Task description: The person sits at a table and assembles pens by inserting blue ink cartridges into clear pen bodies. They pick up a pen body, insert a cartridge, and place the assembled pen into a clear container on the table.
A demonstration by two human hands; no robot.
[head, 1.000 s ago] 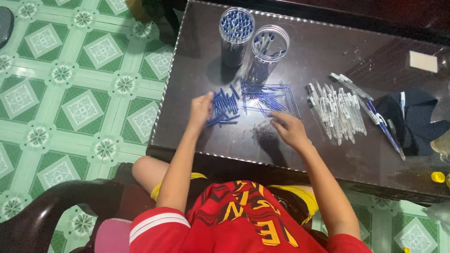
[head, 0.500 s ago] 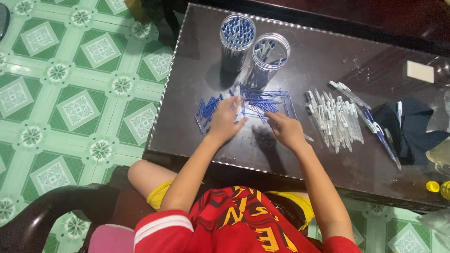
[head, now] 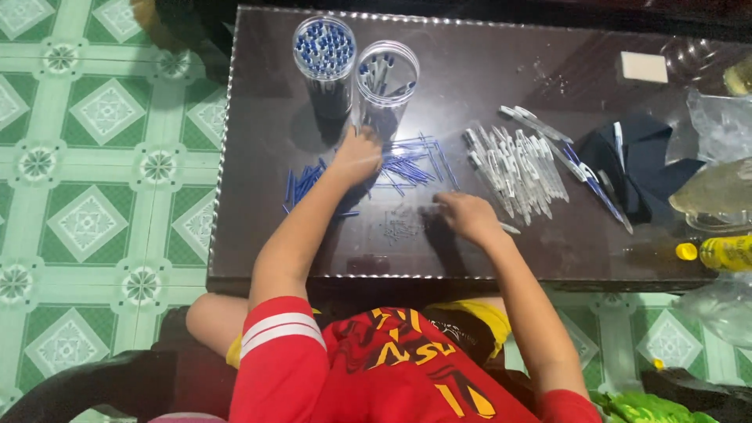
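Note:
My left hand [head: 356, 157] reaches across the dark glossy table [head: 258, 235], its fingers curled on a spread of thin blue pen refills [head: 411, 166] at the foot of a clear cup [head: 388, 86] that holds a few pens. Whether it grips any refills is hidden by the hand. My right hand [head: 468, 217] rests on the table, fingers pointing left, just left of a heap of clear pen barrels [head: 517, 168]. More blue refills [head: 301, 184] lie to the left of my left forearm. A second clear cup [head: 325, 59] packed with blue-tipped pieces stands beside the first.
A few assembled blue pens [head: 595, 184] lie by a dark cloth [head: 634, 168] on the right. A white block [head: 644, 66], clear plastic bags [head: 721, 125] and a yellow bottle [head: 724, 252] sit at the right edge. Green patterned floor tiles [head: 94, 157] lie to the left.
My left hand has slid from the left refills rightward and up to the foot of the clear cup. My right hand has drawn back toward the front edge.

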